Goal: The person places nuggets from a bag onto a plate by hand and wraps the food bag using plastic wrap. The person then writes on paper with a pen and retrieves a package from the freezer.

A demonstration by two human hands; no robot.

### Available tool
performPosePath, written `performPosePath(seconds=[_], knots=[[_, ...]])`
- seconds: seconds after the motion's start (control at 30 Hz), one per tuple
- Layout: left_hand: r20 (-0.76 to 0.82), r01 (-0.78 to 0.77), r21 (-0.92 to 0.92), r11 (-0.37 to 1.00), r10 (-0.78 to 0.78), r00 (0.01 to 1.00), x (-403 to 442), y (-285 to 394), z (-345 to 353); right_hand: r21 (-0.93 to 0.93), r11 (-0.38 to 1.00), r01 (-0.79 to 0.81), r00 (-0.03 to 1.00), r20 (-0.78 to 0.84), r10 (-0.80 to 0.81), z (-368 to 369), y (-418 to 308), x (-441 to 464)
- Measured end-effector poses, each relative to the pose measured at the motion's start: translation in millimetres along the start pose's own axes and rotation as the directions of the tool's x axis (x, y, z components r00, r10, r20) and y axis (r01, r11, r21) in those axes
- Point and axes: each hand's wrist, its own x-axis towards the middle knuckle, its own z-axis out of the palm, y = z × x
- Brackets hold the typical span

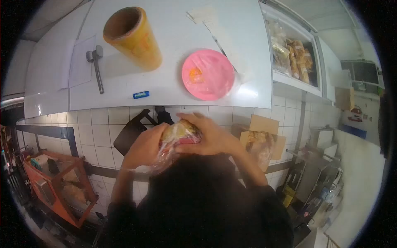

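Observation:
Close to my body, in front of the table edge, both hands hold a plastic-wrapped bundle (180, 133). It looks yellowish-brown on top and pinkish-red lower down; what is inside I cannot make out. My left hand (145, 144) grips its left side, with loose clear film hanging below. Round the right side curl the fingers of my right hand (209, 134), the thumb lying across the front. On the table beyond stands a pink plate (213, 80) with a small orange piece (196, 75) and clear film on it. A large yellow roll of film (144, 47) stands upright further left.
A grey mallet-like tool (97, 70), a small blue tube-like item (141, 95) and a pen (218, 44) lie on the white table (173, 25). Brown packs (300, 62) fill an open compartment at right. Below are an open cardboard box (264, 124), a black stool-like object (128, 134) and an orange-framed crate (62, 186).

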Motion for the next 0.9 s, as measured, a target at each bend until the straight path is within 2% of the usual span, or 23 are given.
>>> performPosePath(seconds=[0.03,0.07,0.13,0.17,0.23,0.27,0.3,0.33,0.37,0.4,0.43,0.47,0.53,0.57,0.6,0.63,0.67,0.7,0.73,0.8,0.83,0.87,0.9], knots=[[0.116,-0.023,0.069,0.997,0.015,0.993,11.5,-4.9,11.8,0.080,0.997,-0.018,0.997,0.080,0.011,1.5,19.9,-12.8],[0.113,-0.024,0.072,0.997,0.015,0.993,20.2,-7.3,21.8,0.080,0.997,-0.013,0.997,0.080,0.007,-0.3,29.2,-24.7],[0.297,-0.063,0.125,0.990,0.024,0.955,32.3,-6.1,35.0,0.209,0.962,-0.175,0.985,0.036,0.171,-0.4,38.5,-51.3],[0.297,-0.069,0.125,0.990,0.029,0.954,39.3,-0.2,34.6,0.205,0.963,-0.174,0.985,0.031,0.171,-2.0,43.7,-61.9],[0.479,0.001,-0.082,0.997,0.038,0.877,50.3,15.4,30.2,0.359,0.892,-0.276,0.958,0.027,0.286,-5.7,51.9,-80.0],[0.476,-0.002,-0.081,0.997,0.040,0.879,56.3,9.3,31.8,0.356,0.894,-0.273,0.959,0.025,0.283,-9.0,54.9,-84.7],[0.462,0.163,-0.367,0.916,0.027,0.887,61.5,-5.3,34.3,0.419,0.854,-0.309,0.946,0.045,0.320,-11.3,57.6,-88.7],[0.455,0.307,-0.611,0.730,0.007,0.890,63.9,-13.7,31.9,0.483,0.806,-0.343,0.932,0.066,0.357,-11.6,59.7,-91.7],[0.462,0.310,-0.606,0.733,0.006,0.887,61.3,-19.2,27.5,0.489,0.803,-0.341,0.931,0.061,0.359,-10.1,61.7,-94.1],[0.172,0.122,-0.561,0.819,-0.029,0.985,58.1,-22.7,22.3,0.562,0.748,-0.352,0.913,0.032,0.406,-8.0,63.2,-95.5],[-0.133,-0.044,-0.453,0.890,-0.018,0.991,61.5,-6.1,13.6,0.633,0.687,-0.357,0.889,0.006,0.457,-7.1,64.0,-96.3],[-0.321,-0.265,-0.309,0.914,0.162,0.933,58.8,14.3,0.5,0.640,0.680,-0.360,0.884,-0.001,0.468,-8.2,64.4,-97.1],[-0.207,-0.552,0.087,0.829,0.557,0.804,32.7,39.5,1.2,0.505,0.776,-0.378,0.857,-0.128,0.500,-13.2,65.6,-96.2],[0.018,-0.695,0.112,0.710,0.698,0.716,31.9,63.8,-0.4,0.509,0.769,-0.386,0.850,-0.127,0.511,-15.9,61.9,-92.9],[0.238,-0.816,0.096,0.571,0.782,0.575,34.0,83.7,3.4,0.550,0.739,-0.388,0.837,-0.126,0.533,-21.0,56.1,-87.0],[0.234,-0.811,0.091,0.577,0.780,0.581,44.7,79.2,17.1,0.587,0.711,-0.388,0.826,-0.121,0.550,-24.4,54.0,-81.5],[0.286,-0.749,0.197,0.633,0.693,0.661,62.4,63.9,35.4,0.584,0.709,-0.396,0.827,-0.109,0.552,-23.2,58.3,-77.6],[0.328,-0.675,0.302,0.673,0.591,0.737,76.3,51.8,44.2,0.610,0.731,-0.307,0.858,-0.156,0.490,-19.3,64.9,-75.2],[0.331,-0.665,0.294,0.686,0.580,0.745,85.2,45.5,42.6,0.636,0.740,-0.218,0.878,-0.203,0.433,-15.0,68.9,-74.5],[0.232,-0.543,0.511,0.667,0.501,0.834,101.7,33.6,36.3,0.611,0.746,-0.264,0.877,-0.170,0.450,-15.0,70.5,-71.3],[0.239,-0.537,0.504,0.677,0.488,0.839,109.5,29.6,31.4,0.567,0.770,-0.293,0.880,-0.154,0.449,-17.1,72.7,-69.0],[0.332,-0.421,0.385,0.821,0.302,0.894,116.0,26.7,25.6,0.575,0.759,-0.305,0.879,-0.137,0.456,-17.0,75.3,-67.7],[0.436,-0.260,0.279,0.924,0.119,0.892,124.2,25.9,19.7,0.527,0.805,-0.274,0.894,-0.169,0.415,-16.6,78.1,-65.0]])
